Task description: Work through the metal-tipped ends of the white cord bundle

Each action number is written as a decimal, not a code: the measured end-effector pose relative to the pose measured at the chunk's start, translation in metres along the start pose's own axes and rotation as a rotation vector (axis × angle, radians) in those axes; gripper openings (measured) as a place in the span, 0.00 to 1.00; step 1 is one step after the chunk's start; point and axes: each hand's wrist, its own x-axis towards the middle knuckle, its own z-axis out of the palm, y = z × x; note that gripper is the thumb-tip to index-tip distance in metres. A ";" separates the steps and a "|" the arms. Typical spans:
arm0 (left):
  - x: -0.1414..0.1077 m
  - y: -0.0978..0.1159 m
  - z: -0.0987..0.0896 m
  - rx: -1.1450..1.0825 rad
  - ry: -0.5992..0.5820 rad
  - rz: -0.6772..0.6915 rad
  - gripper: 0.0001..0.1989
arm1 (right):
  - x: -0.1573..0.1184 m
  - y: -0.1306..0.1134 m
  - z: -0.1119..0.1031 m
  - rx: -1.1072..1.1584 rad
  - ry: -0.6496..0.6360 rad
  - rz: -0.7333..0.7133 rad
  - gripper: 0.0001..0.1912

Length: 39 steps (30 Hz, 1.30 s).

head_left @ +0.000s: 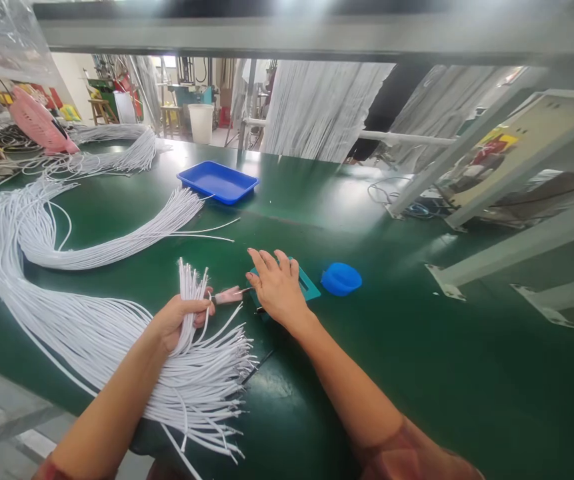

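My left hand (179, 320) is closed around a small bunch of white cables (191, 283), their ends pointing up. Under and beside it lies a large bundle of white cables (91, 320), its loose ends fanned out to the right. My right hand (277, 287) has its fingers spread over a teal holder (308, 287), partly covering it. A thin wire and a pinkish piece (229, 295) lie between both hands; what joins them is too small to tell. Right of the holder sits a round blue container (341, 279).
A blue tray (218, 182) stands farther back on the green table (417, 373), near another cable bundle (131, 243). A pink fan (41, 123) is at the back left. Metal supports (507, 250) rise at the right, and a beam crosses overhead.
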 end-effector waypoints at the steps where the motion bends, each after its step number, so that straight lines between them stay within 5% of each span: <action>1: -0.002 0.001 0.000 0.000 -0.010 0.011 0.15 | 0.001 0.000 0.000 0.023 0.004 0.003 0.23; 7: -0.007 0.002 0.001 0.081 -0.065 0.045 0.11 | 0.005 -0.009 -0.017 0.430 0.103 -0.050 0.16; 10: -0.009 0.001 0.003 0.154 -0.052 0.125 0.10 | 0.001 -0.023 -0.028 0.735 0.031 -0.042 0.11; 15: -0.014 -0.002 0.006 0.252 -0.088 0.182 0.10 | -0.009 -0.045 -0.022 1.094 -0.190 0.139 0.09; 19: -0.014 -0.003 0.008 0.263 -0.053 0.184 0.12 | -0.004 -0.040 -0.021 1.355 -0.009 0.385 0.09; 22: -0.014 -0.003 0.010 0.231 -0.012 0.189 0.14 | 0.002 -0.030 -0.031 1.345 0.069 0.377 0.11; 27: -0.015 -0.002 0.012 0.237 -0.007 0.198 0.12 | -0.004 -0.037 -0.028 1.219 -0.264 0.226 0.10; 34: -0.013 -0.007 0.010 0.298 0.183 0.418 0.12 | -0.010 -0.045 -0.016 1.179 -0.136 0.225 0.04; 39: -0.011 -0.007 0.011 0.427 0.202 0.415 0.14 | -0.010 -0.044 -0.018 1.184 -0.129 0.246 0.03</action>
